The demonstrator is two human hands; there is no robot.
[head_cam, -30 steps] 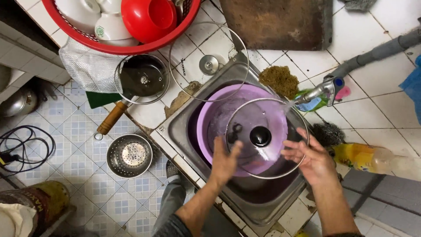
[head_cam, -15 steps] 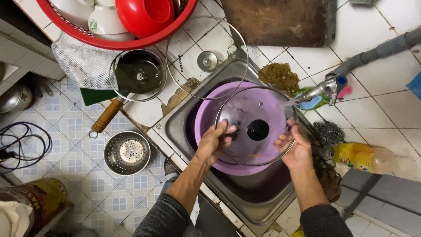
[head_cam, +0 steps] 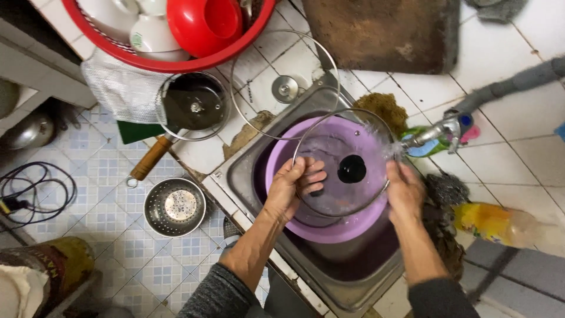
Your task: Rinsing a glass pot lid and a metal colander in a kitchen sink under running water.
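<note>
- Two hands grip one glass lid (head_cam: 344, 171) by its rim over the purple basin (head_cam: 329, 227) in the sink (head_cam: 247, 171): the left hand (head_cam: 294, 188) is clamped on the near-left edge, the right hand (head_cam: 405, 191) on the right edge.
- Water from the tap (head_cam: 438, 131) strikes the lid; wet glass could slip, I judge, and knock the basin or sink wall.
- Spray may wet the tabletop (head_cam: 529, 141) at the sink's right edge.
- A second glass lid (head_cam: 276, 82) overhangs the sink's far-left corner and could be nudged in.
</note>
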